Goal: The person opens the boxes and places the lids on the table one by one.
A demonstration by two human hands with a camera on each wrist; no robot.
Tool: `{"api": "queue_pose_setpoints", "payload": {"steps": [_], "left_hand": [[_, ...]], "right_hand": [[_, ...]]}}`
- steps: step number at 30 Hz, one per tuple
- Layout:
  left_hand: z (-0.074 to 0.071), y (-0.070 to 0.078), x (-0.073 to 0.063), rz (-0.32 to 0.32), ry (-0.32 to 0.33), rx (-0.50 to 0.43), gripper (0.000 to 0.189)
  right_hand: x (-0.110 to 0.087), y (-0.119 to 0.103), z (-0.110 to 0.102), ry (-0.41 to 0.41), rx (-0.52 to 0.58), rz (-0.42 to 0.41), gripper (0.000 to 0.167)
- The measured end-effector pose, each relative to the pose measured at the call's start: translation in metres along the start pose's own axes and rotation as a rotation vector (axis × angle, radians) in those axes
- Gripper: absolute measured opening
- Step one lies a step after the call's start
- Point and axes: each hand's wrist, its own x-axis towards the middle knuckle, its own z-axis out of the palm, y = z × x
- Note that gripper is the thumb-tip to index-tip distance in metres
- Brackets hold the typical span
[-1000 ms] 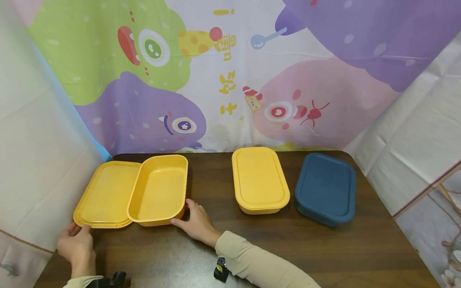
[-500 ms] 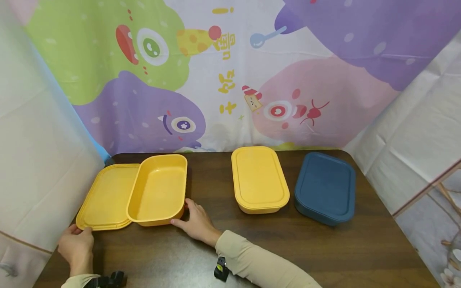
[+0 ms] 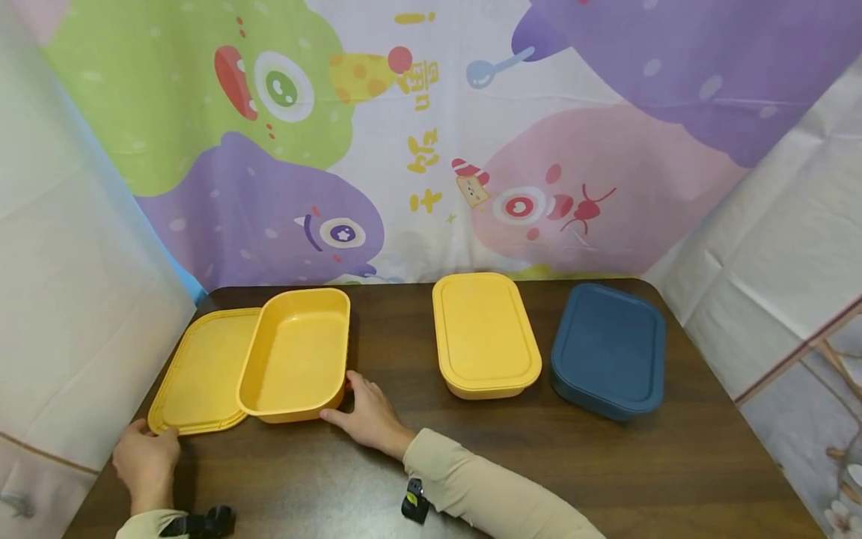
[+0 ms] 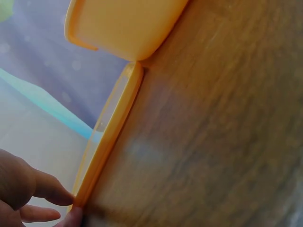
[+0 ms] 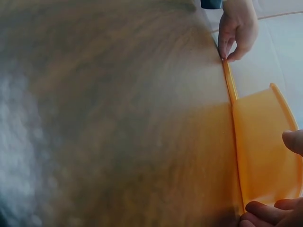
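Note:
On the left of the table, my left hand (image 3: 146,458) pinches the near left corner of a flat yellow lid (image 3: 202,374). In the left wrist view the lid (image 4: 106,142) lies low along the wood, thumb and fingertips at its edge. The lid's right side meets an uncovered yellow lunch box (image 3: 296,359), whose inside shows bare. My right hand (image 3: 372,419) holds that box at its near right corner, thumb on the near side and fingers around the right wall. From the right wrist, the box (image 5: 265,146) appears side-on, with fingers (image 5: 265,213) low by its base.
A second yellow lunch box (image 3: 486,337), lid on, stands right of the middle. Beside it, farther right, is a dark blue lidded box (image 3: 609,352). Behind the brown table (image 3: 377,486) hangs a cartoon cloth (image 3: 417,247), and pale cloth walls (image 3: 74,262) flank both sides.
The left hand has drawn the yellow lid slightly nearer and to the right, and the lid now lies lower. The right hand and the lunch boxes have stayed in place.

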Motion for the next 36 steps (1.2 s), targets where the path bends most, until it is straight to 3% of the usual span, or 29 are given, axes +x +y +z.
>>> {"api": "queue_pose_setpoints", "payload": {"steps": [19,29,36], "left_hand": [[-0.001,0.005,-0.004,-0.007,-0.051,0.089,0.068],[0.005,0.023,-0.010,0.117,0.052,0.041,0.061],[0.011,0.036,-0.020,0.233,0.056,0.034,0.056]], "right_hand": [[0.000,0.001,-0.006,-0.027,0.047,0.001,0.073],[0.002,0.002,-0.017,0.002,0.020,-0.018,0.072],[0.001,0.004,-0.021,-0.009,-0.001,-0.014,0.073]]}}
